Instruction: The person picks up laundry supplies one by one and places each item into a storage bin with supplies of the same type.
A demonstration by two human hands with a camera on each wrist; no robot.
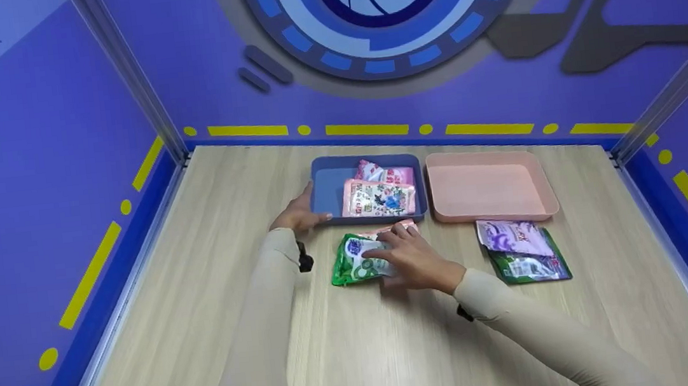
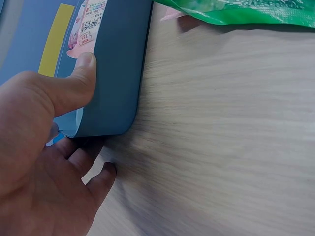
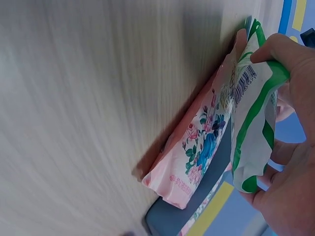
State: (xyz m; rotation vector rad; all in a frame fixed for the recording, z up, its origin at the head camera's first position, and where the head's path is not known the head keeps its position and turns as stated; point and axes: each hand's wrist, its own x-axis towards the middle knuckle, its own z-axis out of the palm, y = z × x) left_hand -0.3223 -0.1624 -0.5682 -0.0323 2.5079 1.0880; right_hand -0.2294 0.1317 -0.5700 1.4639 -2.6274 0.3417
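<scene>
My left hand is at the left front corner of a blue tray, its thumb over the rim and its other fingers around the outside. Inside this tray lie pink floral packets. My right hand grips a green-and-white packet between thumb and fingers, just in front of the tray. Beside and partly behind that packet is a pink floral packet, mostly hidden in the head view.
An empty-looking pink tray stands right of the blue one. In front of it, a purple packet overlaps a dark green packet on the wooden table. Blue-purple walls enclose the back and sides.
</scene>
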